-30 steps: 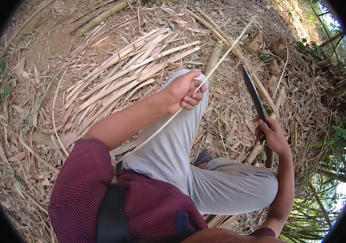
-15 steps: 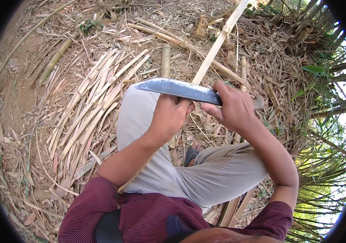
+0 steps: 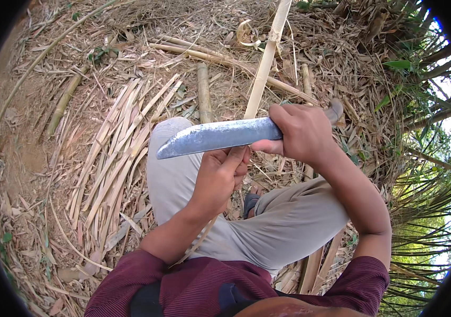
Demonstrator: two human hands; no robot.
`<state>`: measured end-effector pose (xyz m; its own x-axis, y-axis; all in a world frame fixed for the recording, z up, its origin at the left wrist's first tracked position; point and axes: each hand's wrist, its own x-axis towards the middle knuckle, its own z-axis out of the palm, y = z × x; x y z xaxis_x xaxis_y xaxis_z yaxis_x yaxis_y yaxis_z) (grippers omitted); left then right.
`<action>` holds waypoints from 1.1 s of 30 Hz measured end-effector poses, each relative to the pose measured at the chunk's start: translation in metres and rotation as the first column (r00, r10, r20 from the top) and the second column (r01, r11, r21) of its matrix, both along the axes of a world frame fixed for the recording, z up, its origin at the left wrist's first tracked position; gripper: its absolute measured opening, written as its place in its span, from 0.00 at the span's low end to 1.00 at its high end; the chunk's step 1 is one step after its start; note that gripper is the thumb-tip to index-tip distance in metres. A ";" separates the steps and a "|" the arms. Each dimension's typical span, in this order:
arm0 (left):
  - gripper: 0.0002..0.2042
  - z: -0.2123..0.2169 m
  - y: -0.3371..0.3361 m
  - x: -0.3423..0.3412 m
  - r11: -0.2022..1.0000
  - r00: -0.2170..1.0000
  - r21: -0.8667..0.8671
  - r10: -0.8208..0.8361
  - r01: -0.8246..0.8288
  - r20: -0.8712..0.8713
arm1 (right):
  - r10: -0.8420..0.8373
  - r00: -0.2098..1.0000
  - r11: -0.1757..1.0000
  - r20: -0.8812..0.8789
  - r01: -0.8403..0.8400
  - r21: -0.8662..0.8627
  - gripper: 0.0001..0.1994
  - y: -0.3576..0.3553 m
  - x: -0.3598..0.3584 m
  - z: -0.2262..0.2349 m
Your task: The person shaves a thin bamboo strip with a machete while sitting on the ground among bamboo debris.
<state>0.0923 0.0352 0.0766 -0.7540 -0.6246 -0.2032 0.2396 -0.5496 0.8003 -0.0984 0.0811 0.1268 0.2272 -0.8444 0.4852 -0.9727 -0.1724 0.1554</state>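
Observation:
My right hand (image 3: 305,132) is wrapped around a machete (image 3: 217,134), and the curved end of its wooden handle shows beyond the fist. The broad grey blade lies crosswise above my left knee, its tip toward the left. Under the blade passes a long pale bamboo strip (image 3: 263,76), which runs away toward the top of the view. Just on the near side of the blade, my left hand (image 3: 220,177) is closed in a pinch on this strip. A thin length of it also shows by my left forearm. The blade hides where the two cross.
A bundle of split bamboo strips (image 3: 117,150) lies on the ground to the left. Bamboo poles (image 3: 204,92) rest among dry leaves ahead. My bent legs in light trousers (image 3: 289,219) are below my hands. Green bamboo growth (image 3: 421,211) stands along the right.
The machete has tilted, so more of the blade's flat side shows, and its tip has swung lower and nearer. My left hand has moved slightly nearer, still on the strip.

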 end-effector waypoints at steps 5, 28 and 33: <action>0.16 0.003 0.003 0.010 0.994 0.994 0.021 -0.107 0.107 -0.019 | -0.302 0.905 0.953 0.299 0.288 0.090 0.33 0.006 -0.040 -0.002; 0.14 -0.024 -0.001 0.003 0.862 0.938 0.381 -0.265 0.334 -0.222 | -0.416 0.905 0.909 0.089 0.413 0.050 0.32 0.004 -0.051 -0.021; 0.15 -0.026 0.007 0.011 0.841 0.936 0.434 -0.214 0.322 -0.280 | -0.410 0.910 0.910 -0.054 0.413 0.040 0.32 -0.006 -0.077 -0.003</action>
<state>0.1036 0.0425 0.0502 -0.9360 -0.2635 -0.2335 0.1617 -0.9109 0.3796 -0.1757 0.0751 0.1242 -0.1259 -0.8901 0.4381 -0.9516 0.2331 0.2002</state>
